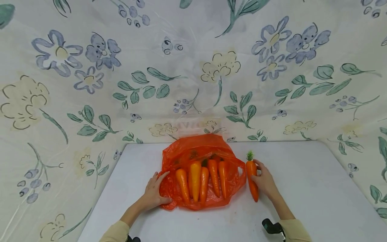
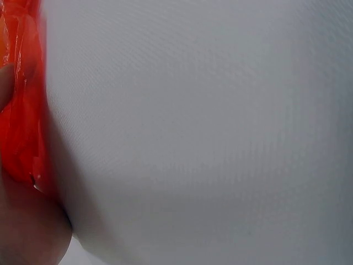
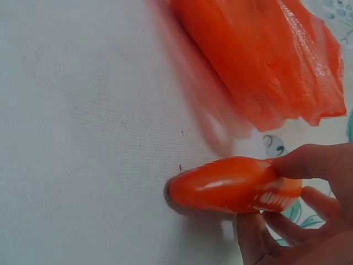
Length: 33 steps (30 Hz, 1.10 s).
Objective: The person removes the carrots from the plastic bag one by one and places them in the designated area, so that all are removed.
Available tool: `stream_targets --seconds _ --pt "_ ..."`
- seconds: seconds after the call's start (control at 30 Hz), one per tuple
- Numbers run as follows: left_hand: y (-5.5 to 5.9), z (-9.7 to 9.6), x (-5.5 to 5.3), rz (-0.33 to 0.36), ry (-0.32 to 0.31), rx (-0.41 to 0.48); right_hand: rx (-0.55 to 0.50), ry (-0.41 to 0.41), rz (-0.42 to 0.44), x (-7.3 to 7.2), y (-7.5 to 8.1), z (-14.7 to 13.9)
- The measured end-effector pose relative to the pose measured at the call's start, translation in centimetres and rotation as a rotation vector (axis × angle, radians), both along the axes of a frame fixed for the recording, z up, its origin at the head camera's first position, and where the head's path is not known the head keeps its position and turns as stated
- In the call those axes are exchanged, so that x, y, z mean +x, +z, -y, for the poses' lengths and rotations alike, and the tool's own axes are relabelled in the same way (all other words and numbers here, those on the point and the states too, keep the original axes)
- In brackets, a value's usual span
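A thin red plastic bag (image 1: 196, 143) lies with its mouth toward me. Several orange carrots (image 1: 196, 181) rest in it side by side, one of them more yellow. My left hand (image 1: 152, 193) rests at the bag's left edge, fingers and thumb spread apart; in the left wrist view, a fingertip and the thumb touch the red plastic (image 2: 25, 132). Just right of the bag, my right hand (image 1: 266, 181) holds a single carrot (image 1: 253, 193) with a green tuft, between thumb and fingers. Its tapered end (image 3: 204, 187) points toward me, close to the tabletop.
All of this is on a white table (image 1: 302, 188). Behind it and at the sides hangs a floral sheet (image 1: 187, 84). One bag handle (image 1: 242, 169) loops out close to the held carrot. A black strap piece (image 1: 270, 227) shows at my right wrist.
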<state>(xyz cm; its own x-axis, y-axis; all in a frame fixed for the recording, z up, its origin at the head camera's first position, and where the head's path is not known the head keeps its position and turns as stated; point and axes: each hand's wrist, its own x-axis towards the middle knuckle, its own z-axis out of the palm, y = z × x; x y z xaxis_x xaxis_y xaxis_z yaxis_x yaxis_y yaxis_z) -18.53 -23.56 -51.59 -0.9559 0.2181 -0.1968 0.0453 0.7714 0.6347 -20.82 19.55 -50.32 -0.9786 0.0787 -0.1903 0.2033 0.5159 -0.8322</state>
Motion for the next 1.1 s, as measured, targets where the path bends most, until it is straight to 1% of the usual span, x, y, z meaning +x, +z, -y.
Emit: stream_targets --seconds 0.2,0.6,0.87,1.1 --pt "-0.13 -0.06 -0.08 -0.001 0.001 -0.002 -0.007 0.020 0.026 0.21 -0.27 0.08" --pt "-0.01 -0.16 -0.22 0.001 -0.008 0.005 -0.031 0.039 0.025 0.26 -0.13 -0.10" --pt "-0.02 -0.01 -0.13 0.008 0.003 -0.006 -0.046 0.035 0.044 0.40 -0.06 -0.03" --pt "-0.09 0.00 0.02 0.013 0.017 -0.016 -0.061 0.014 0.074 0.52 -0.18 0.05"
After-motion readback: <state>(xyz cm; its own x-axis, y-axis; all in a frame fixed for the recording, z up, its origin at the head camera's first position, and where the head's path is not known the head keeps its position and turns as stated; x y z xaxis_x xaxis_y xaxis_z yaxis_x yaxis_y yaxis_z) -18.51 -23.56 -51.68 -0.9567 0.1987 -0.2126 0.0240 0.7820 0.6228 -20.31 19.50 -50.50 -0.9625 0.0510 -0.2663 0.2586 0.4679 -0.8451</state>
